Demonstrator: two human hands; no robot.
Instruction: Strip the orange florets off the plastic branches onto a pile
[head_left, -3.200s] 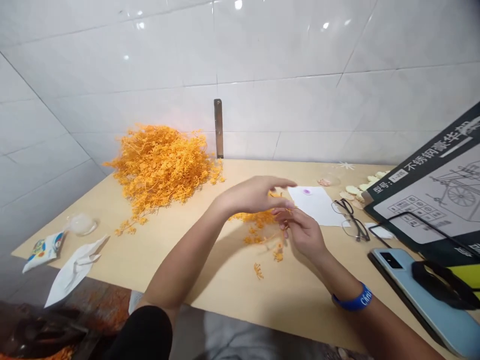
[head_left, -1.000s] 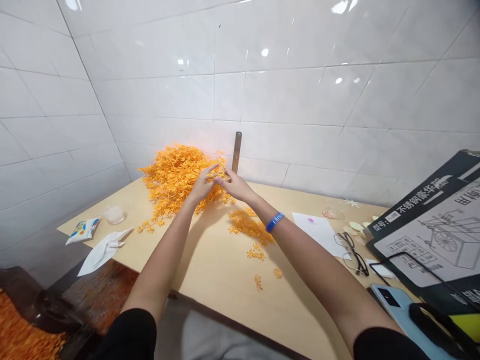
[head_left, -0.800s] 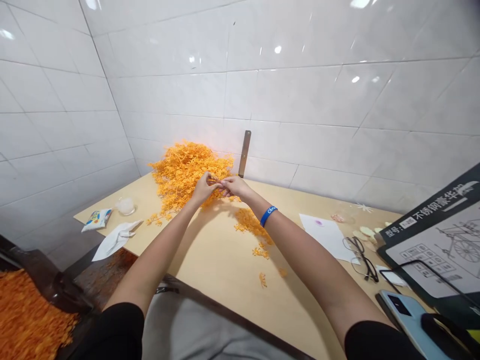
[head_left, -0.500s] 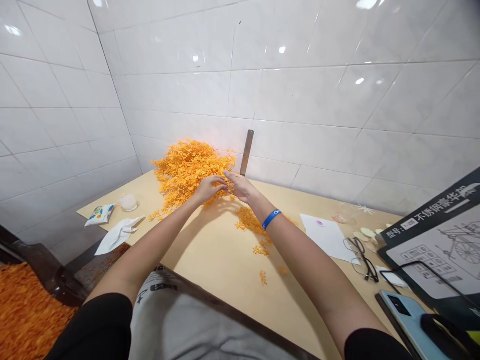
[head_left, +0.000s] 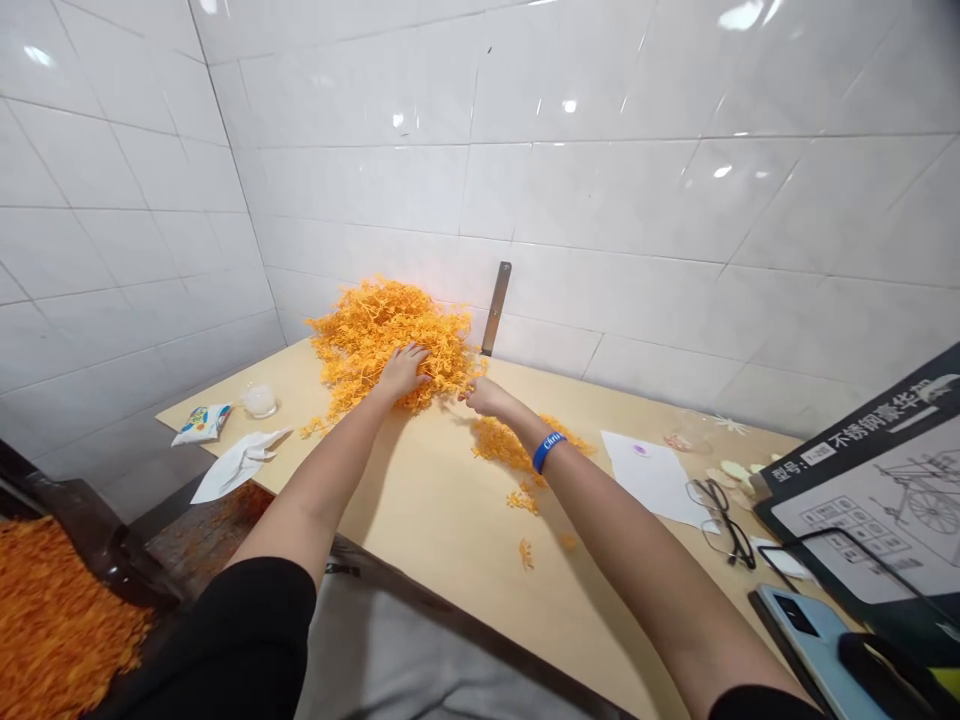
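A big heap of orange dried flower sprigs lies on the table against the tiled wall. My left hand rests on the heap's near side, fingers stretched over the sprigs. Just right of the heap, my right hand is closed, its fingertips around an orange flower sprig whose blossoms show above the fingers. Its stem is mostly hidden. Beneath my right forearm, a smaller pile of loose orange blossoms is spread on the tabletop, with a few single pieces nearer to me.
On the left are a snack packet, a clear jar and a white tissue. To the right lie a paper sheet, eyeglasses, a phone and a dark printed box. More orange material fills the lower left.
My hands, close together before, are now apart. The left has moved left onto the heap; the right has closed and sits slightly lower, beside the heap.
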